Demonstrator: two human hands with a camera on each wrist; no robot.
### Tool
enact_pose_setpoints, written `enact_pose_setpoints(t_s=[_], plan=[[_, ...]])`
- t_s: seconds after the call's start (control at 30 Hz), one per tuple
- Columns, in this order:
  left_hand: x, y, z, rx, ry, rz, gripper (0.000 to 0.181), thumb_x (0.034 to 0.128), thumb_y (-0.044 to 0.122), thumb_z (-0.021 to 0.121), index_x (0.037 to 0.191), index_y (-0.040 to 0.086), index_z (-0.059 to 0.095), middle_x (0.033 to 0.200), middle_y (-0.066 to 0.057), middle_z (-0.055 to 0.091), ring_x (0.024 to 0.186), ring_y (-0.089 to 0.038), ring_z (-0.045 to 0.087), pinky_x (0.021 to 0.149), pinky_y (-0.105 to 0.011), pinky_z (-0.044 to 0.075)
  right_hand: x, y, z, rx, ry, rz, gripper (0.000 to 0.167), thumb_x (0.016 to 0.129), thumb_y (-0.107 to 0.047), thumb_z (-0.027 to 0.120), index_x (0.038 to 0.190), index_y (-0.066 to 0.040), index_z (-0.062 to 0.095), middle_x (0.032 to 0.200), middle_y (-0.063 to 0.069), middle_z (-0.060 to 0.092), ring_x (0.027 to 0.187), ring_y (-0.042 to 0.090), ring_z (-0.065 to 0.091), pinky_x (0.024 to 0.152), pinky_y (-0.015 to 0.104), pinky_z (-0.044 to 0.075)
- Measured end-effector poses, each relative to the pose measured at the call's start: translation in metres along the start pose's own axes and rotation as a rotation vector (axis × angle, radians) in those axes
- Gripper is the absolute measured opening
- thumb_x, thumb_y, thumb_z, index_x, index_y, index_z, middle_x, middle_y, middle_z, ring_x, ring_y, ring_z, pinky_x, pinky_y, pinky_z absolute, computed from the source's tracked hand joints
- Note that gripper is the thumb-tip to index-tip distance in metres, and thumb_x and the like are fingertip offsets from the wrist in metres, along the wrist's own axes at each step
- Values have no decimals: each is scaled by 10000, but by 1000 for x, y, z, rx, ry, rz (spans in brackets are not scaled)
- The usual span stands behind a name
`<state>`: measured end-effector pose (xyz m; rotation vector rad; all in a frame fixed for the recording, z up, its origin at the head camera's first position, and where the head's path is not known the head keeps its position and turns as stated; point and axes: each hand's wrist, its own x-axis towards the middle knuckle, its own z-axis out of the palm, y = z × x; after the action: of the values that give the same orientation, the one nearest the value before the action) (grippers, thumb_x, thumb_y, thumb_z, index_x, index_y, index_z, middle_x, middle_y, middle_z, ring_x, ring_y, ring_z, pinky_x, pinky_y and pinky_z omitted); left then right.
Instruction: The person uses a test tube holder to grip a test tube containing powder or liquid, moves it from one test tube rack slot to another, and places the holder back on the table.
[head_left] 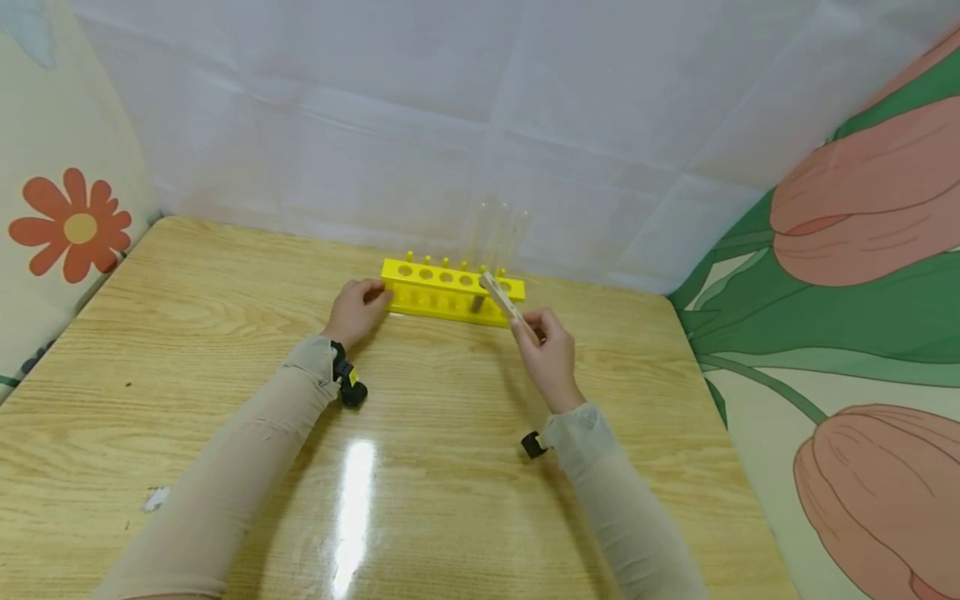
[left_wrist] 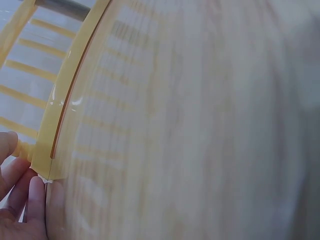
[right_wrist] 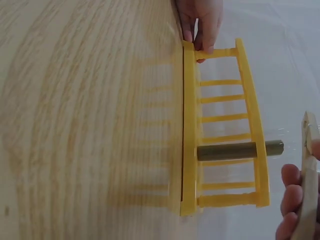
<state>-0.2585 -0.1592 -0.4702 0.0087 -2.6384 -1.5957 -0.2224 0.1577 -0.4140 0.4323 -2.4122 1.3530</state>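
Observation:
A yellow test tube rack [head_left: 393,268] stands at the back of the table, with round holes on top and a row of pegs behind. At its left end, my left hand [head_left: 356,312] grips the end post between thumb and fingers [left_wrist: 20,195]. My right hand [head_left: 551,354] holds a wooden test tube clamp [head_left: 506,304], tilted up toward the rack's right part. One test tube [right_wrist: 227,151] with dark olive-brown contents stands in the rack. Several faint clear tube tops [head_left: 504,225] rise behind the clamp. Whether the clamp's jaws touch a tube, I cannot tell.
A wood-grain table [head_left: 427,400] lies under both arms. The white sheet [head_left: 360,125] hangs close behind the rack. Flower-printed walls [head_left: 862,333] flank the table. A small white patch [head_left: 156,498] marks the surface at the left.

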Motion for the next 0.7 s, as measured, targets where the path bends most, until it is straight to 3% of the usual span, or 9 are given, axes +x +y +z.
enact_pose_setpoints(t_s=[0.4,0.7], plan=[[0,1,0,-1,8,24,450,1071,195,524,1397,-116,520,1275,-292,526,1162,-410,499,1035,-530,419,-6,15,-7,16,-63,101,177,983,-192,700,1021,-20,678,852,124,689,664,146,537,520,214,408],[-1,2,1,-1,0,21,455,1075,200,519,1404,-114,513,1278,-291,519,1165,-408,497,1036,-528,420,-8,24,-13,-59,-92,163,171,975,-197,710,1004,-30,686,868,113,683,759,180,589,607,235,461]])
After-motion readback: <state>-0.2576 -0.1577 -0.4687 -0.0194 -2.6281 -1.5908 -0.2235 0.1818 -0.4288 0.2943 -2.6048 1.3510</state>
